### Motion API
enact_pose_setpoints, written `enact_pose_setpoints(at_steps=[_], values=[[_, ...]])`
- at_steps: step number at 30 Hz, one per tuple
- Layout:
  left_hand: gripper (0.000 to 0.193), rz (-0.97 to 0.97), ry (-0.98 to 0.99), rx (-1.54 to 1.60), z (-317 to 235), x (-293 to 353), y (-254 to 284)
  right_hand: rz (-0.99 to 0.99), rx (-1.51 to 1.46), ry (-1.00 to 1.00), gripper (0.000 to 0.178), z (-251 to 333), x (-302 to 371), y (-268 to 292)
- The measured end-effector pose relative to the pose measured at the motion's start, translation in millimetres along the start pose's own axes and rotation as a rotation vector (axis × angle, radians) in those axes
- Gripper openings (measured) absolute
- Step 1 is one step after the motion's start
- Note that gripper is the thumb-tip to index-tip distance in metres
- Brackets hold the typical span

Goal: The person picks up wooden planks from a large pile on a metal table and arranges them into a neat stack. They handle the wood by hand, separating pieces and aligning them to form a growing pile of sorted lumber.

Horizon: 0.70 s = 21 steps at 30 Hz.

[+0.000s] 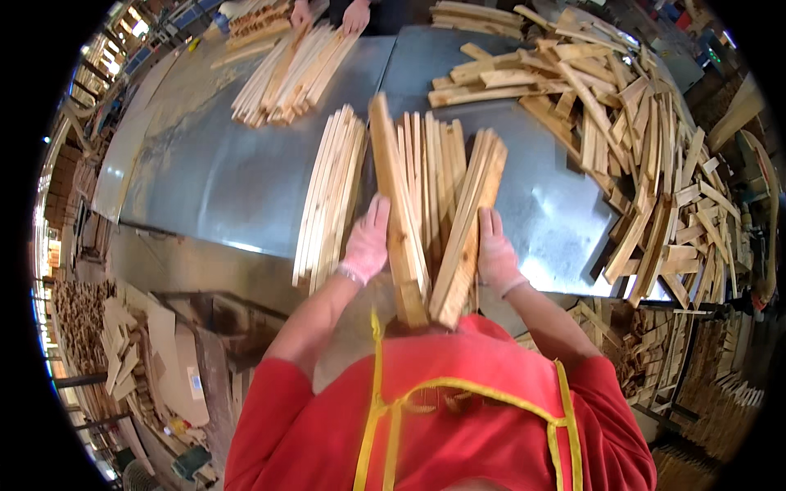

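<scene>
My left hand (368,242), in a pale pinkish glove, grips a long wooden strip (398,217) along its outer side. Its thumb is hidden. My right hand (497,254), gloved alike, holds a small bundle of wooden strips (470,225) from the right, fingers pressed along the outer face. The held pieces stand tilted, their near ends close to my chest and drawn together, their far ends spread apart. Behind and between them lies a row of wooden strips (432,168) on the metal table (246,196). Just left of my left hand is another neat row of strips (330,192).
At the far side, a co-worker's hands (355,16) rest on another bundle of strips (295,72). A large jumbled heap of wood pieces (610,98) covers the table's right side. Below left stand a bin (221,319) and stacked offcuts (123,344).
</scene>
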<state>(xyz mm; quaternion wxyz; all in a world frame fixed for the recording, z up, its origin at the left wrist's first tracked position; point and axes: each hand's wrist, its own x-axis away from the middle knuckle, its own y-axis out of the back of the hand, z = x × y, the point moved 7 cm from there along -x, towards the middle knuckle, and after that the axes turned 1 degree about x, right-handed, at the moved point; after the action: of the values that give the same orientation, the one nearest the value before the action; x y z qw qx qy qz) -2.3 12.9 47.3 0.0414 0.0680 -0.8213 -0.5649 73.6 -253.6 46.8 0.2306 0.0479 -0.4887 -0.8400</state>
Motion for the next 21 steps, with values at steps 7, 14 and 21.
enact_pose_setpoints(at_steps=[7,14,21], values=[[0.081,0.402,0.222,0.293,19.3,-15.5,-9.4,-0.022,-0.842,-0.217,0.092,-52.4,-25.9,-21.1],[0.096,0.143,0.578,1.08,33.5,-11.8,-35.7,0.007,-1.271,-0.502,0.087,-23.2,-80.4,-25.2],[0.109,0.254,0.629,0.485,-2.7,-29.8,-20.5,-0.086,-1.354,-0.489,0.053,-8.2,-110.2,-32.9]])
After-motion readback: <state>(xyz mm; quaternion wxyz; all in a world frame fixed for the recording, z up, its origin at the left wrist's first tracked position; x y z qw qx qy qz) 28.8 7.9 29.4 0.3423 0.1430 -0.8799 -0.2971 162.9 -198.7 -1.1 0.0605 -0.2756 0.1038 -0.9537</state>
